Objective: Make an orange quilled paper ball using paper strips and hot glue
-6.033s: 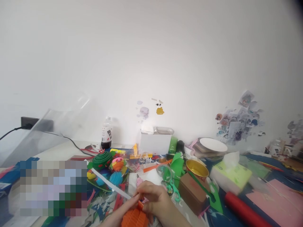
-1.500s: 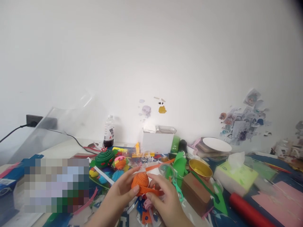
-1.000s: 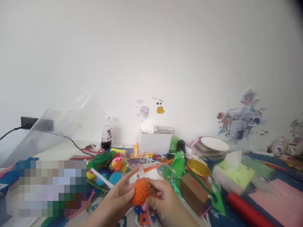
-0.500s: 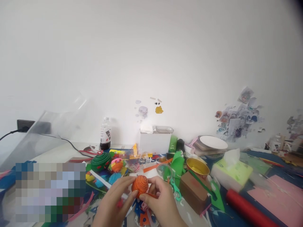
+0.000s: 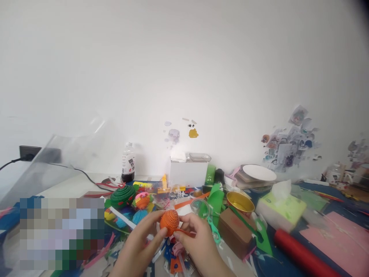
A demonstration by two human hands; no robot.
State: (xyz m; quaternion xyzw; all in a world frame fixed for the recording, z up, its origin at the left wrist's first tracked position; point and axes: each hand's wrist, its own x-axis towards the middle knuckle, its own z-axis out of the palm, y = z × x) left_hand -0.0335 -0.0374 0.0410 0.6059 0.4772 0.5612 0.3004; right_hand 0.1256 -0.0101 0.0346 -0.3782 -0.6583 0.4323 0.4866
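Observation:
My left hand [image 5: 141, 242] grips an orange crocheted ball [image 5: 169, 222] from its left side, thumb below and fingers behind. At the ball's lower right, my right hand [image 5: 201, 242] pinches a narrow orange strip [image 5: 186, 233]. The strip runs up to the ball; whether it is joined to it I cannot tell. Below the hands lie a pink piece [image 5: 178, 249] and a flat orange piece with holes [image 5: 175, 265]. Left of the hands sit a green crocheted piece [image 5: 123, 197] and several smaller coloured crocheted pieces.
Scissors with teal handles [image 5: 213, 231] and a brown box [image 5: 236, 232] are right of my hands. Further out are a gold bowl [image 5: 240, 202], a tissue pack [image 5: 284, 207] and a red roll [image 5: 302, 252]. A bottle [image 5: 128, 163] and a white box [image 5: 188, 173] stand by the wall.
The orange ball has risen slightly and turned a little in my left hand. More of the orange strip shows at my right fingertips, and my right hand has shifted slightly.

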